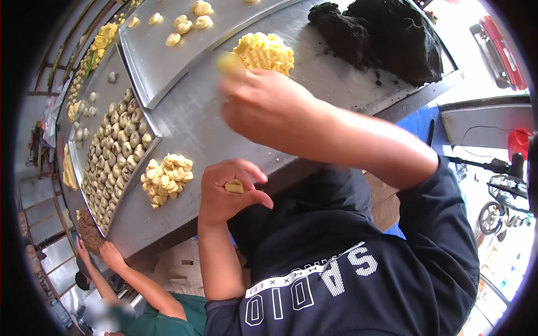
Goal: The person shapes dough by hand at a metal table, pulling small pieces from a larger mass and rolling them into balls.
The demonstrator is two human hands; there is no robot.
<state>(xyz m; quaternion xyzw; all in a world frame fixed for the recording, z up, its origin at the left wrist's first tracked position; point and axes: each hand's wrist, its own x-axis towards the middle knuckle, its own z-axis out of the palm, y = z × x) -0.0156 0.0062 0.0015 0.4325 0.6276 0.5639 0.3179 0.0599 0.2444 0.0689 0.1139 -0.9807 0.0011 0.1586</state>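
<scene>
My left hand (224, 187) is at the table's near edge, its fingers curled and thumb apart, cupping a small piece of yellow dough (234, 187). Above the steel table, my right hand (260, 103) is smeared by motion. A blurred yellow lump (228, 64), which looks like dough, is at its fingertips. Just behind that hand lies a heap of yellow dough (263, 50) with a ridged surface. Left of my left hand sits a pile of cut yellow dough pieces (167, 179).
A large dark, crumbly mass (381, 39) lies at the far right. One tray (162, 73) bears several pale dough balls; another tray (154, 140) holds rows of filled balls. At lower left, a co-worker's hands (112, 255) are by a brown mass (89, 229).
</scene>
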